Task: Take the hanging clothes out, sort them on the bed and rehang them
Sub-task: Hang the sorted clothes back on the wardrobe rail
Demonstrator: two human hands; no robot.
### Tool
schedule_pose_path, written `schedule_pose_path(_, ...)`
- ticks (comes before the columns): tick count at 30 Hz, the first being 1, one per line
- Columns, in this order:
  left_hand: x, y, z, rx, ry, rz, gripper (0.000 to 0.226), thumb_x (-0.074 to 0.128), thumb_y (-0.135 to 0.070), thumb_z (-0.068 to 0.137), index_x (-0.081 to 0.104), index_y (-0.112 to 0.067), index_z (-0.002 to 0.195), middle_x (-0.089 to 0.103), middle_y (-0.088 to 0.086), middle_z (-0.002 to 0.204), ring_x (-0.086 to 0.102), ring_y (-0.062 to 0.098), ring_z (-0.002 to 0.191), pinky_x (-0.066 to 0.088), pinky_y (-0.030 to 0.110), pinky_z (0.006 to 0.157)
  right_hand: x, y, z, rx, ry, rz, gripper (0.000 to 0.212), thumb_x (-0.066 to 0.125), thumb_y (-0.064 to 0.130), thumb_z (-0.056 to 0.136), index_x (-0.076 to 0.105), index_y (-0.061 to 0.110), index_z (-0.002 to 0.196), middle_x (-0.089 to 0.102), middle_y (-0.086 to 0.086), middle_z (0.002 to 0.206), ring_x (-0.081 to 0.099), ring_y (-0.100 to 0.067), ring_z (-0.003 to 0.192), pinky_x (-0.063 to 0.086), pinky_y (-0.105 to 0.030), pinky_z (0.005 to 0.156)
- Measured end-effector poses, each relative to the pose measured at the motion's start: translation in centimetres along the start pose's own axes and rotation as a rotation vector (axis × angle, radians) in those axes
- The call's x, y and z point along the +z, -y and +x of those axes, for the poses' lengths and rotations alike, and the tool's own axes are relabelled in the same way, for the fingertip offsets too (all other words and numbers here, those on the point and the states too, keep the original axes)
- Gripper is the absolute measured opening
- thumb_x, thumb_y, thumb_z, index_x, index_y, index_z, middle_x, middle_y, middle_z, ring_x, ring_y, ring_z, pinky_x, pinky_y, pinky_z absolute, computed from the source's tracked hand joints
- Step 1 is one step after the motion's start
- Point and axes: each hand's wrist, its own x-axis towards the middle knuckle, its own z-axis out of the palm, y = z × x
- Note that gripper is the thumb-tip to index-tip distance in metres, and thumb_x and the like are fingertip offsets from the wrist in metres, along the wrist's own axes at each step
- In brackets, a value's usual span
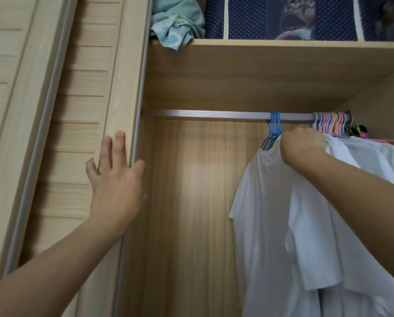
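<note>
The person is standing at an open wardrobe of pale wood-grain laminate. The left hand [116,179] is resting flat against the edge of the louvred sliding door [77,124] at 9 o'clock, fingers [119,143] straight and slightly spread, the thumb lying over the door's metal edge strip. The right hand [302,147], at 3 o'clock, is curling into a fist around the necks of the blue plastic hangers [274,126], gathering white fabric with them. The white shirts [283,225] are hanging soft and creased from these hangers toward 5 o'clock. The blue hooks are sitting on the flat metal rail [214,115], which is running across the middle toward 2 o'clock. A tight bunch of thin pink, blue and grey hangers [328,121] is crowding the rail's right end. On the shelf [283,45] at 12 o'clock, crumpled teal cloth [177,21] is lying beside a navy dotted fabric storage box [246,17] with a clear window.
</note>
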Motion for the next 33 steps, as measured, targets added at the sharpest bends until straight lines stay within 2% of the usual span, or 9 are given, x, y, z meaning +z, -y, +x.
schedule_pose_path(5,-0.4,-0.1,-0.4,0.015,0.019,0.044,0.029,0.072,-0.006,0.072,0.067,-0.018,0.097,-0.003,0.023,0.165,-0.003,0.044,0.152,0.025,0.071,0.107,-1.3,2.1,-3.0,-0.159,-0.179,-0.071,0.030,0.054,0.020,0.090,0.066,0.017,0.118,0.048,-0.012,0.127,0.043,-0.033,0.118,0.042,-0.042,0.092)
schedule_pose_path(9,-0.8,0.5,-2.8,0.031,0.136,0.057,0.052,0.072,-0.002,0.071,0.057,-0.024,0.116,-0.010,0.021,0.166,-0.009,0.041,0.153,0.020,0.067,0.114,-2.6,4.9,-7.5,-0.361,-0.088,0.155,0.028,0.053,0.019,0.089,0.067,0.013,0.113,0.056,-0.014,0.119,0.048,-0.033,0.115,0.044,-0.039,0.088)
schedule_pose_path(12,-3.1,0.7,-6.9,0.026,0.259,0.029,0.078,0.067,-0.012,0.082,0.031,-0.031,0.149,0.003,0.017,0.167,0.004,0.035,0.155,0.020,0.058,0.121,-3.9,6.1,-11.5,-0.503,0.053,0.313,0.020,0.050,0.016,0.090,0.064,0.010,0.103,0.059,-0.013,0.111,0.050,-0.033,0.112,0.044,-0.038,0.083)
schedule_pose_path(14,-6.3,0.5,-9.6,0.006,0.371,-0.012,0.071,0.056,-0.024,0.093,0.023,-0.031,0.155,0.026,0.010,0.163,0.027,0.030,0.149,0.027,0.049,0.120,-4.8,6.4,-13.9,-0.588,0.129,0.421,0.008,0.048,0.011,0.088,0.054,0.012,0.083,0.058,-0.012,0.100,0.053,-0.031,0.103,0.042,-0.035,0.074)
schedule_pose_path(18,-14.0,-0.8,-13.9,-0.051,0.550,0.084,0.043,0.047,-0.032,0.098,0.050,-0.031,0.141,0.060,-0.001,0.135,0.058,0.023,0.121,0.051,0.039,0.095,-7.2,5.9,-17.8,-0.773,0.159,0.607,0.017,0.045,0.014,0.089,0.062,0.014,0.090,0.064,-0.012,0.101,0.059,-0.033,0.090,0.046,-0.034,0.071)
schedule_pose_path(22,-21.0,-3.5,-20.2,-0.341,0.618,0.150,0.027,0.048,-0.032,0.095,0.067,-0.031,0.114,0.070,0.001,0.112,0.065,0.028,0.104,0.053,0.036,0.085,-8.2,4.8,-24.9,-0.980,0.185,0.905,0.024,0.042,0.019,0.090,0.067,0.020,0.092,0.066,-0.011,0.100,0.061,-0.033,0.086,0.049,-0.035,0.071)
schedule_pose_path(24,-24.5,-5.2,-25.3,-0.432,0.654,0.159,0.024,0.048,-0.032,0.094,0.069,-0.030,0.107,0.072,0.001,0.106,0.065,0.029,0.098,0.054,0.037,0.083,-7.8,4.1,-30.7,-1.103,0.300,1.035,0.025,0.043,0.021,0.091,0.068,0.021,0.089,0.066,-0.010,0.096,0.062,-0.033,0.084,0.051,-0.035,0.072)
schedule_pose_path(28,-33.9,-8.6,-36.9,-0.570,0.944,0.286,0.024,0.045,-0.032,0.097,0.067,-0.029,0.106,0.070,-0.001,0.103,0.066,0.026,0.093,0.056,0.036,0.080,-7.1,3.0,-44.6,-1.384,0.603,1.117,0.027,0.046,0.025,0.091,0.072,0.018,0.085,0.069,-0.003,0.085,0.065,-0.027,0.082,0.055,-0.034,0.071)
schedule_pose_path(33,-49.3,-11.6,-48.3,-0.846,0.953,0.443,0.020,0.045,-0.029,0.094,0.062,-0.021,0.086,0.066,-0.001,0.085,0.064,0.027,0.083,0.054,0.038,0.072,-12.4,-1.2,-58.4,-1.584,0.776,1.292,0.026,0.050,0.029,0.096,0.075,0.024,0.098,0.073,0.002,0.102,0.066,-0.022,0.095,0.054,-0.034,0.085)
